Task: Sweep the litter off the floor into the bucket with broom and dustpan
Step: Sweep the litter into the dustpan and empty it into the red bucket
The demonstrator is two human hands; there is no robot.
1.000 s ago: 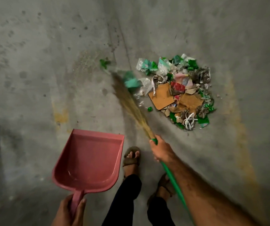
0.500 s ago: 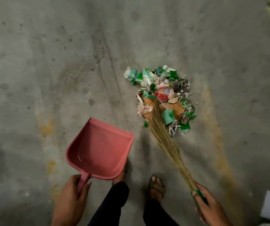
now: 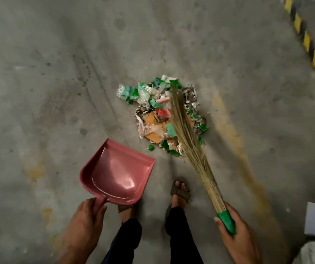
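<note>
Nearest, at frame bottom: left hand (image 3: pixel 88 220) fingers curled round dustpan (image 3: pixel 117 172) handle | right hand (image 3: pixel 234 233) wrapped round broom (image 3: pixel 189 141) grip | bristles over litter pile (image 3: pixel 162 115) | bucket unseen | risk: raised pan lip lets scraps slide beneath.

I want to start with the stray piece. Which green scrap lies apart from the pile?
The small green scrap at the pile's near-left edge, on bare floor toward the dustpan.

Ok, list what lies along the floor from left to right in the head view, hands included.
Left hand gripping the handle → pink dustpan → litter pile → right hand gripping the broom → black-and-yellow striped edge.
</note>
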